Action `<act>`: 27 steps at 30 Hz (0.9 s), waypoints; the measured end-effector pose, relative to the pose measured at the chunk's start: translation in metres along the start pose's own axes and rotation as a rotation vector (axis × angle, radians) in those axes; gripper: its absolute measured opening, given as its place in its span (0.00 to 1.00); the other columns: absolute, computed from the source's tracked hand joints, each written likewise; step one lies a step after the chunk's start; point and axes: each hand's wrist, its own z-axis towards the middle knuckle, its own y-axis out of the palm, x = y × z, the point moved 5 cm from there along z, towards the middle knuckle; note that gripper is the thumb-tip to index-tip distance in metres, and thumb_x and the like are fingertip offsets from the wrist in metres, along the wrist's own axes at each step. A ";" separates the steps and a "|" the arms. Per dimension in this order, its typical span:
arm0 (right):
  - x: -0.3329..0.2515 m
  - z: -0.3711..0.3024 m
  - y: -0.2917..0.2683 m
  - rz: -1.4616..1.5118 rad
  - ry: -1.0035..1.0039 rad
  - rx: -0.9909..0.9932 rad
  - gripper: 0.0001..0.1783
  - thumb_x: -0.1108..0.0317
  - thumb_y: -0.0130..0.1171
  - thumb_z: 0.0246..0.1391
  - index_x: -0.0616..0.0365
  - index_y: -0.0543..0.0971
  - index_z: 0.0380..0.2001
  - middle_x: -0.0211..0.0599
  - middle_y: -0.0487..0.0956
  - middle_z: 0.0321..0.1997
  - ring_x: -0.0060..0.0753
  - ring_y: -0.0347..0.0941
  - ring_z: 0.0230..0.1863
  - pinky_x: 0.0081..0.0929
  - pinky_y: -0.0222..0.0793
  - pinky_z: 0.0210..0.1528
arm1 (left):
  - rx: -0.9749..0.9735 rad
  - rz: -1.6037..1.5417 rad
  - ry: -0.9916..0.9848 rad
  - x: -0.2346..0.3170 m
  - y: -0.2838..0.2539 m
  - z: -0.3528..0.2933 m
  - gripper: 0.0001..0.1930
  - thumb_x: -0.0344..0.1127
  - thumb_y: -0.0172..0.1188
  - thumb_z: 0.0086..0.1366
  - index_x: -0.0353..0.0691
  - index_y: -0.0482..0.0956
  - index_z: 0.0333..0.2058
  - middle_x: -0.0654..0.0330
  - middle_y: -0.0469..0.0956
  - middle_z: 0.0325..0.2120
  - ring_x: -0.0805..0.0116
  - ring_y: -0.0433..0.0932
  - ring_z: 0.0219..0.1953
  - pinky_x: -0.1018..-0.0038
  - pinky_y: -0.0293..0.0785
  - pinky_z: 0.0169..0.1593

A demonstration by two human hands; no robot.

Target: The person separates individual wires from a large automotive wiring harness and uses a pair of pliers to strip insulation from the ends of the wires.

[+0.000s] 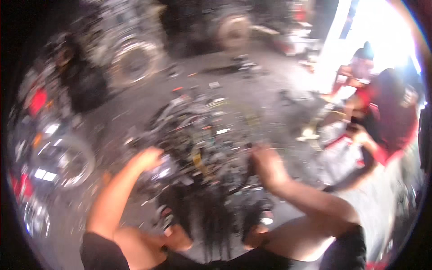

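Observation:
The picture is heavily motion-blurred. A dark, greasy engine block (202,148) with wires and metal parts sits on the floor in front of me. My left hand (148,158) rests on its left side, by a shiny metal part. At the block's right side, my right hand (266,163) looks closed around a dark part of it. The blur hides the fingers of both hands, so I cannot tell what either one grips. My knees (180,238) show at the bottom.
Grey concrete floor (252,90) with small scattered parts. Round metal wheels or drums (135,60) stand at the back, shiny parts (58,157) pile at the left. At the right, another person in red (391,121) sits near a bright doorway.

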 end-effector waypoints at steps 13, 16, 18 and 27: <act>0.004 0.018 0.030 1.045 0.744 -0.353 0.19 0.66 0.55 0.57 0.65 0.69 0.48 0.58 0.79 0.34 0.61 0.78 0.38 0.47 0.72 0.40 | 0.195 -0.639 -0.645 -0.203 0.304 0.060 0.26 0.40 0.55 0.67 0.36 0.68 0.61 0.46 0.74 0.58 0.50 0.72 0.60 0.59 0.66 0.60; 0.011 0.017 0.060 0.940 0.517 -0.325 0.24 0.68 0.52 0.57 0.70 0.66 0.55 0.50 0.80 0.29 0.39 0.80 0.26 0.36 0.74 0.29 | 0.152 -0.647 -0.643 -0.191 0.300 0.069 0.26 0.41 0.55 0.68 0.35 0.68 0.61 0.46 0.73 0.58 0.50 0.71 0.60 0.59 0.66 0.61; -0.003 0.027 0.055 0.983 0.490 -0.433 0.23 0.71 0.53 0.54 0.69 0.68 0.54 0.50 0.81 0.27 0.40 0.81 0.30 0.38 0.75 0.32 | 0.150 -0.660 -0.651 -0.190 0.299 0.058 0.26 0.41 0.55 0.68 0.35 0.68 0.61 0.46 0.73 0.58 0.50 0.71 0.61 0.59 0.66 0.61; -0.002 0.025 0.053 1.053 0.495 -0.339 0.21 0.71 0.54 0.53 0.67 0.71 0.51 0.54 0.80 0.32 0.47 0.81 0.34 0.40 0.74 0.36 | 0.147 -0.686 -0.602 -0.177 0.276 0.072 0.27 0.43 0.55 0.68 0.34 0.68 0.61 0.45 0.72 0.59 0.49 0.70 0.62 0.60 0.65 0.62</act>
